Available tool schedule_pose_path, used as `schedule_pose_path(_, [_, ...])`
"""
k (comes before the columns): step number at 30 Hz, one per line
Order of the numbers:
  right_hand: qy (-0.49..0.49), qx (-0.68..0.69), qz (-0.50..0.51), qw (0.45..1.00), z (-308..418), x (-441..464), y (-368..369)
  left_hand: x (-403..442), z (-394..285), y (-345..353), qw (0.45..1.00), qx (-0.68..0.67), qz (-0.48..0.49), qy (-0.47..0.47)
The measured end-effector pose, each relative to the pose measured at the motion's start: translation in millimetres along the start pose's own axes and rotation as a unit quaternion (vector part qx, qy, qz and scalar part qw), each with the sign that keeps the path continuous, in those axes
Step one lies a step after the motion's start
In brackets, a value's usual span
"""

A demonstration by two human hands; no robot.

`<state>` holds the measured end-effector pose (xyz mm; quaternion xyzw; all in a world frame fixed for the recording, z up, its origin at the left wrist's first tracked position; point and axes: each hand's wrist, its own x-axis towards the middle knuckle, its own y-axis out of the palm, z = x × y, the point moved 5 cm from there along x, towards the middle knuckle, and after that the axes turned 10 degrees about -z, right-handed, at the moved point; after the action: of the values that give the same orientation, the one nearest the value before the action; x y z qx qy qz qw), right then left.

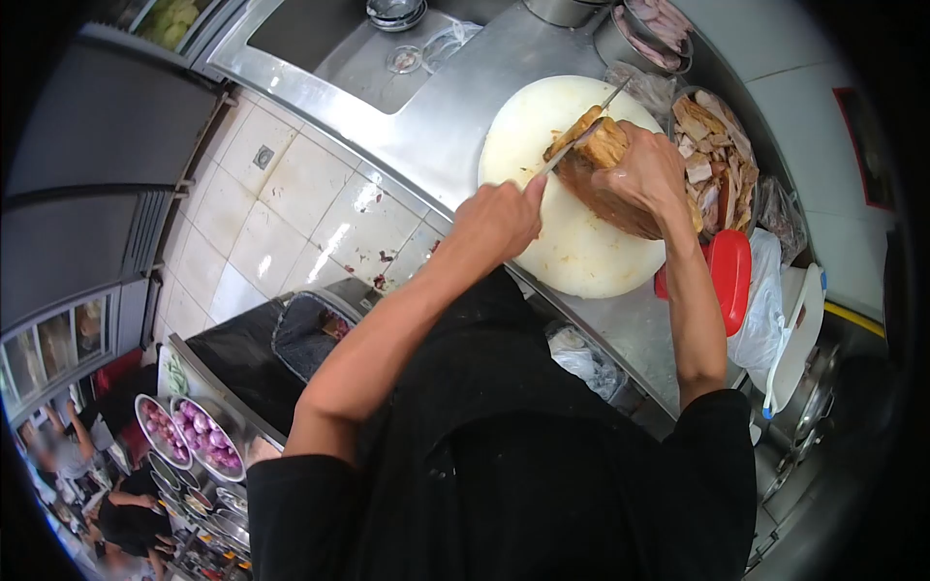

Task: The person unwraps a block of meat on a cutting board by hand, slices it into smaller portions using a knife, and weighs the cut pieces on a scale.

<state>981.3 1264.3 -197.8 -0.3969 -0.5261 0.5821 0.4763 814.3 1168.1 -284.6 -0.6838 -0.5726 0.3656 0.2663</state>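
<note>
My left hand [499, 221] is closed around the handle of a knife [560, 159], whose blade slants up and to the right across a round white cutting board [528, 116]. The blade is at the end of a brown block of cooked meat [605, 143], with a slice [573, 134] on its other side. My right hand [644, 169] grips the block from the right, and part of the meat is hidden under it. Darker brown meat [608, 201] lies on the board below the fingers. A container of cut meat pieces [712, 145] stands just right of the board.
A steel sink [363, 73] with bowls lies at the upper left of the counter. A red lid-like object [728, 281] and a white plastic bag [760, 305] are at the right. Bowls of purple onions [208, 441] stand at lower left, near other people [131, 513].
</note>
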Motion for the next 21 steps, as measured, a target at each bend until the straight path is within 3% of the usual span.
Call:
schedule_pose_path(4, [0.031,-0.007,0.011,0.999,6.3,-2.2,-4.1,13.2,-9.6,-15.1,0.995,-0.059,0.003,-0.086])
schedule_pose_path(7, [0.027,-0.009,0.001,1.000,0.6,3.2,0.4,-25.9,-0.1,-18.5,0.998,0.000,-0.007,0.059])
schedule_pose_path(9, [0.015,0.004,-0.009,1.000,-7.1,7.5,4.9,-64.1,18.9,-21.0,0.996,0.043,0.047,0.057])
schedule_pose_path(11, [0.013,0.012,-0.001,1.000,-12.8,9.9,10.8,-73.0,26.6,-19.4,0.999,0.007,0.018,-0.043])
schedule_pose_path(13, [0.013,0.011,0.018,1.000,-13.7,11.9,9.8,-67.0,31.9,-10.2,0.997,-0.011,0.007,-0.071])
schedule_pose_path(15, [0.016,0.010,0.027,0.999,-9.5,10.7,6.5,-35.7,34.2,9.0,0.999,-0.010,0.013,-0.028])
schedule_pose_path(21, [0.045,0.014,0.007,0.999,-8.7,7.2,3.6,-1.0,19.5,-2.2,0.993,-0.037,0.029,-0.109])
